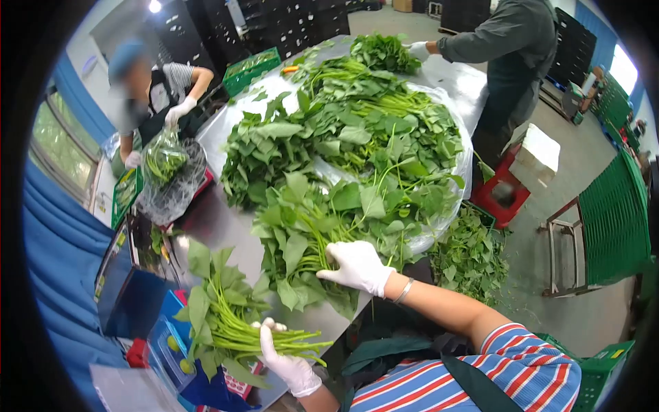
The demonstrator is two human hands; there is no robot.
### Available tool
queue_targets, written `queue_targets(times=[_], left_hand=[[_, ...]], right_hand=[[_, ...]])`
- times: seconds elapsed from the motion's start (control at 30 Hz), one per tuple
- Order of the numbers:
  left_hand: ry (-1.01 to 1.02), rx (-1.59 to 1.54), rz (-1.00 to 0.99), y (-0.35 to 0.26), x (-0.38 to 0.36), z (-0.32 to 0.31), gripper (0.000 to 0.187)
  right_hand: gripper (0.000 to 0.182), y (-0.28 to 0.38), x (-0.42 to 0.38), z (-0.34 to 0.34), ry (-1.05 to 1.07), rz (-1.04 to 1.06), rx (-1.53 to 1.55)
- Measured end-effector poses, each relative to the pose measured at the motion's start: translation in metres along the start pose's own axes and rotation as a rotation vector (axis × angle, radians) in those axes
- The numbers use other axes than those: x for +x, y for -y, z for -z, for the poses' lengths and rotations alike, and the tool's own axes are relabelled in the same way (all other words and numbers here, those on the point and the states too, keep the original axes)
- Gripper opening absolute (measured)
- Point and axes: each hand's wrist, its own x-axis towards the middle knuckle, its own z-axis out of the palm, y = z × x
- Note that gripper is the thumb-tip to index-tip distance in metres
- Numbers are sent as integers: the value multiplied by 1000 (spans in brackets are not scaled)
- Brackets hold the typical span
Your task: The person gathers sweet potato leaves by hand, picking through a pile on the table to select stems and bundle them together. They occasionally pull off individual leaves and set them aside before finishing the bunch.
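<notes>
A bunch of leafy green stems (237,323) lies in my left hand (288,360), with the fingers wrapped round the stalks and the cut ends pointing right. My right hand (360,266), in a white glove like the left, is at the near edge of a large pile of leafy greens (371,130). Its thumb and fingers are closed round some stems there. The pile rests on clear plastic on a metal table (230,230).
One person (154,89) at the left holds a plastic bag of greens (165,161). Another person (508,48) reaches to the pile from the far right. Nearby are a green crate (252,71), a red stool (501,192), a white foam box (537,154) and a blue container (171,350).
</notes>
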Motion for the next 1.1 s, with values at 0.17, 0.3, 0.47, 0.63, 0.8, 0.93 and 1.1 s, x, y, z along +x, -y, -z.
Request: queue_targets(times=[0.17,0.3,0.47,0.63,0.8,0.93,1.1], left_hand=[[-29,6,1,1,-3,4,24],[-62,17,24,-4,-7,-13,18],[-9,50,41,-1,-10,-32,19],[81,-1,-37,6,-10,-50,20],[209,-138,16,9,-9,-63,23],[292,-75,21,19,-3,-68,25],[315,-22,74,16,-3,-79,32]], right_hand=[[30,-11,8,21,162,-126,322],[25,-21,8,56,165,-211,924],[21,-8,2,83,-63,-144,1164],[23,6,-8,98,-11,-216,1145],[28,4,-14,79,7,-173,1109],[28,3,-20,63,-137,-47,1034],[24,15,-26,76,177,-25,993]])
